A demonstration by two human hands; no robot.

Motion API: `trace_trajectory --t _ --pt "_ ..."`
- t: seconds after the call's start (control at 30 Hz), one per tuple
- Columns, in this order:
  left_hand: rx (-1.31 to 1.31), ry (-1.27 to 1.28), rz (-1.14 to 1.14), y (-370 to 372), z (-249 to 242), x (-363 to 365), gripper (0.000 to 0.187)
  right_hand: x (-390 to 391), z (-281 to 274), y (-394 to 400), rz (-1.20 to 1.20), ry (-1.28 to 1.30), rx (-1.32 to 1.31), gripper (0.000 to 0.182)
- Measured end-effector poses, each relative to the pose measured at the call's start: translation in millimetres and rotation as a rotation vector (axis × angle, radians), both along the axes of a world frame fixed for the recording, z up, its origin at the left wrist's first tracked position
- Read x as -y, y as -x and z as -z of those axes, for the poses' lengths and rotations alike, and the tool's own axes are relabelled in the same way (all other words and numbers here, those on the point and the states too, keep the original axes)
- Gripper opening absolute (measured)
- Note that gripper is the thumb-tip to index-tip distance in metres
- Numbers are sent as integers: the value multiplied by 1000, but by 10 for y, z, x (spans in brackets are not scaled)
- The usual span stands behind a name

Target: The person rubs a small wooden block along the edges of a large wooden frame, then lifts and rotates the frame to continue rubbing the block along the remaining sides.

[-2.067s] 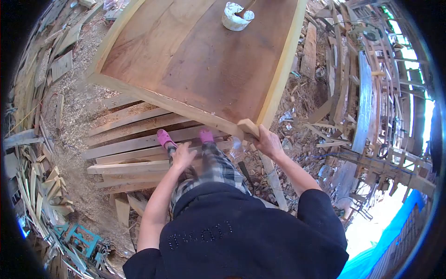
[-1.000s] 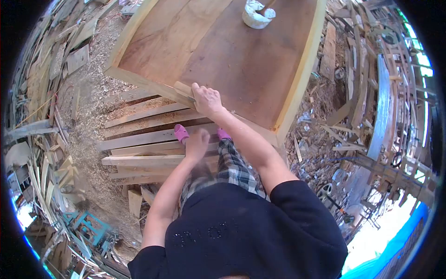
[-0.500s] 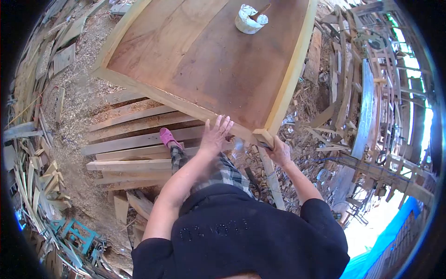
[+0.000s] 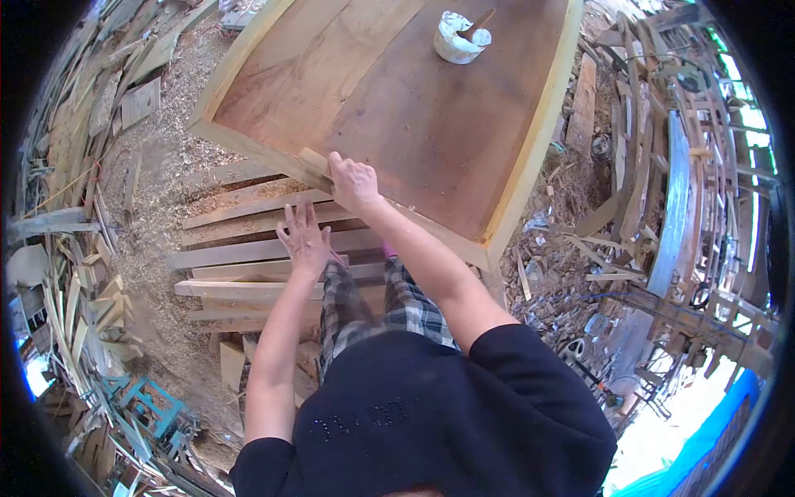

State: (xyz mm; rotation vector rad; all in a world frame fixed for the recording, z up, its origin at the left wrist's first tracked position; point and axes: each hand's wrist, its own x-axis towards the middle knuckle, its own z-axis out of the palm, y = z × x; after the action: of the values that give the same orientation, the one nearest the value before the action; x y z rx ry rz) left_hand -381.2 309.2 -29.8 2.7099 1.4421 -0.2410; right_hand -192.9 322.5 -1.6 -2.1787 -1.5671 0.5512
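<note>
A large framed wooden panel (image 4: pixel 464 124) lies in front of me, its brown boards bordered by pale rails. My right hand (image 4: pixel 354 184) is wrapped round a small wooden block (image 4: pixel 315 168) at the panel's near rail (image 4: pixel 431 225), toward the left. The underside of the block is hidden. Below and left of it, my left hand (image 4: pixel 305 242) has its fingers spread and holds nothing; it hovers over planks beneath. On the panel's far part stands a white tub (image 4: pixel 457 51) of white paste, with a brown wooden stick (image 4: pixel 480 23) in it.
Several long planks (image 4: pixel 248 248) lie under the panel's near side, close to my feet. Sawdust and wood chips (image 4: pixel 149 290) cover the ground. Scrap wood (image 4: pixel 91 306) piles up at left, and a timber rack with a bluish board (image 4: pixel 669 207) stands at right.
My right hand has swept the block from the near right corner leftward along the near rail. My left hand has come off the rail and moved left and down.
</note>
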Motion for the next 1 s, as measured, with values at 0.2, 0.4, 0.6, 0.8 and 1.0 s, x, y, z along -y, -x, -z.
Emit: trace_trajectory --t 0.2,0.4,0.6,0.8,1.0 --pt "226 85 170 -435 -129 432 82 1484 -182 -626 26 198 -37 34" --pt "253 196 188 -374 -161 623 82 2549 -247 -928 181 336 3 41" --pt "107 250 162 -192 -138 698 81 827 -19 -268 36 6 -11 34" --pt "170 175 302 -375 -107 813 79 275 21 -237 0 11 -9 28" --pt "238 198 437 -778 -110 954 79 2155 -383 -1005 128 227 1 38"
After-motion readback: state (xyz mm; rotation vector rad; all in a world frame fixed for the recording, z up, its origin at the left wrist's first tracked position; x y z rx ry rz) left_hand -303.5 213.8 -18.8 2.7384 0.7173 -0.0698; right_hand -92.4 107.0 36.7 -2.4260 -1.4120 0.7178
